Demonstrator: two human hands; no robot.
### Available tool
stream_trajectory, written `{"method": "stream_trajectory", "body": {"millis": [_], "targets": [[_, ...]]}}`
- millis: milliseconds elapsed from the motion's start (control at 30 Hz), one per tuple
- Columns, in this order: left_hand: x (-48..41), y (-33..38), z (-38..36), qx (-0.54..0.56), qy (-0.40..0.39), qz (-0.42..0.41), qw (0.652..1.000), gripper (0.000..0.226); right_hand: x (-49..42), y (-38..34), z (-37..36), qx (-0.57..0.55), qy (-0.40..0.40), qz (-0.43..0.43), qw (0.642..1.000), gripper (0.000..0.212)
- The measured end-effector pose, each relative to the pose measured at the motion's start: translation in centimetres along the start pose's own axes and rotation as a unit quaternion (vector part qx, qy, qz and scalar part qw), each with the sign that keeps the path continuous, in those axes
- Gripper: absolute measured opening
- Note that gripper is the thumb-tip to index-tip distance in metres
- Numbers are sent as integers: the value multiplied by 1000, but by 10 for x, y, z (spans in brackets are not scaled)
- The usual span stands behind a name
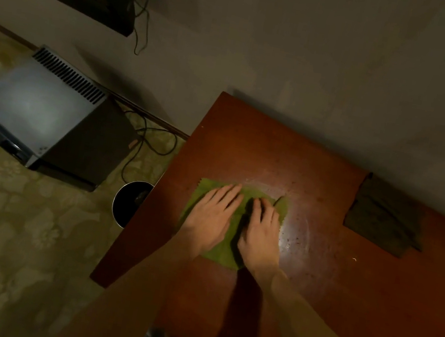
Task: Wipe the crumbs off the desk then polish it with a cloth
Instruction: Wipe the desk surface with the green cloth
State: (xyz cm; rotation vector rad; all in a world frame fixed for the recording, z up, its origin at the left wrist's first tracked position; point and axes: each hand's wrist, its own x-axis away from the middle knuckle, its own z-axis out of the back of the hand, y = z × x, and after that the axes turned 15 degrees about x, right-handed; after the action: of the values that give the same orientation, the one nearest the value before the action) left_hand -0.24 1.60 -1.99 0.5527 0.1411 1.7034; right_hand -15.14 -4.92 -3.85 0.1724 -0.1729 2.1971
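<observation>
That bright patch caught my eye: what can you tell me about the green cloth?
The green cloth is thin and soft-looking, with a zigzag-cut edge and one far corner turned up. It lies spread flat on the reddish desk near its left edge. The left hand and right hand rest on it side by side.

Left hand and right hand hide much of the green cloth.

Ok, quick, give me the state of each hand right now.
Left hand: open, fingers straight, pressing flat on the green cloth.
Right hand: open, pressing on the same cloth.
</observation>
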Motion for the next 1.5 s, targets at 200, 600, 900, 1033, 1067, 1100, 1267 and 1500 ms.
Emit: {"method": "stream_trajectory", "body": {"millis": [200, 600, 900, 1033, 1067, 1100, 1267, 1500], "targets": [[-19, -24, -7, 13, -91, 141, 986, 96, -8, -8, -17, 4, -42, -85, 995, 73], [-71, -32, 42, 147, 16, 200, 969, 38, -14, 43, 29, -180, -51, -348, 919, 77], [-76, -26, 70, 357, 18, 255, 899, 42, -11, 35, 40, -271, -103, -383, 877, 43], [-75, -28, 70, 342, 78, 223, 910, 56, -9, 40, 36, -312, -104, -367, 870, 45], [-72, -27, 68, 334, 92, 209, 915, 57, -8, 42, 34, -332, -103, -371, 861, 46], [-69, -25, 66, 313, 103, 190, 925, 57, -6, 43, 32, -358, -106, -378, 847, 47], [-44, -7, 32, 103, 125, 68, 984, 56, 1, 44, 20, -486, -87, -438, 751, 54], [-6, -8, -33, 73, -64, 80, 992, 77, 6, 48, 16, -488, -153, -481, 713, 45]]}}
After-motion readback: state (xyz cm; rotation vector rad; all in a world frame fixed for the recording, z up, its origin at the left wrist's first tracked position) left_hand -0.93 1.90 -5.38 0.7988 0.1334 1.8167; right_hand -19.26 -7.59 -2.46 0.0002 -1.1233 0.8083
